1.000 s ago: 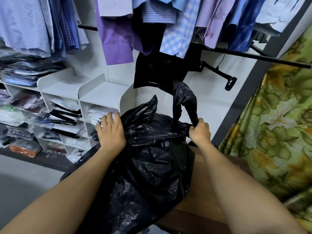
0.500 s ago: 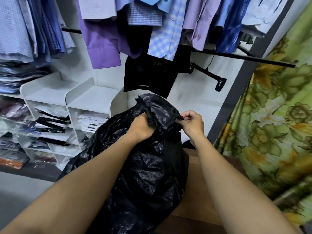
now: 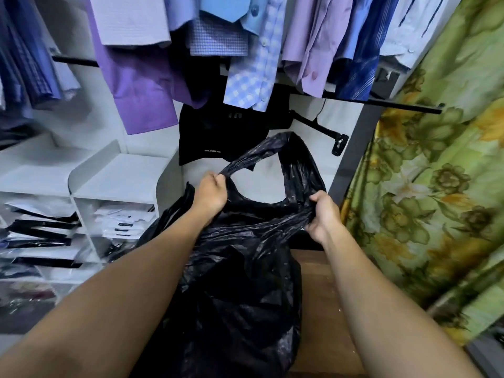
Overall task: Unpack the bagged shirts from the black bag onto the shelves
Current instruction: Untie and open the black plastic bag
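The black bag (image 3: 234, 290) is stood upright on the wooden bench (image 3: 319, 301), directly in front of the person and between the two forearms. Its long axis is taken to run roughly vertically, from the bench up to the gathered neck.

The left hand (image 3: 211, 196) is clenched around one twisted strand of the neck, pulled up and toward the left. The right hand (image 3: 323, 214) is clenched on the bunched plastic at the opposite side, lower and toward the right. A loop of stretched plastic (image 3: 294, 159) is arched above and between both hands, so the mouth is judged to be in the course of being spread apart, not yet wide enough for anything to be drawn out. No bagged shirt can be seen inside; the contents are hidden by the dark film.

The white shelves (image 3: 114, 195) are found to the left of the bag, near its left flank, with packed shirts (image 3: 122, 219) already stacked in the compartments. The left hand is therefore the nearer one to the shelves, and transfers would be expected to go leftward across the body. Hanging shirts (image 3: 245, 50) are seen overhead, a floral curtain (image 3: 436, 186) on the right.
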